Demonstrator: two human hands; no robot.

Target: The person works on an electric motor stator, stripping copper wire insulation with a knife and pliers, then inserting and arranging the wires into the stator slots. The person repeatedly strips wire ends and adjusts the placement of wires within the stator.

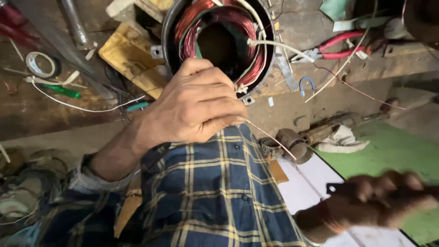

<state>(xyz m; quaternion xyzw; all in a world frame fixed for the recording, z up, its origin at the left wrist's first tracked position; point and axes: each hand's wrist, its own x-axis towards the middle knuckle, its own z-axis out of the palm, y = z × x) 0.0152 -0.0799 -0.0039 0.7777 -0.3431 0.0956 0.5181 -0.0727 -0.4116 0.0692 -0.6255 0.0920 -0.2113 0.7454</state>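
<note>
A motor stator with copper-red windings and white sleeved leads lies on the bench ahead of me. My left hand rests against its lower rim. The fingers are closed, and a thin copper wire runs out of them down to the right. My right hand is at the lower right, blurred by motion. It is curled into a fist, with a small dark piece sticking out on its left side. My blue checked shirt fills the bottom centre.
Red-handled pliers lie at the upper right and a tape roll at the left. A green-handled screwdriver and wooden blocks lie beside the stator. A rusty tool with a rag sits right of centre, beside a green and white board.
</note>
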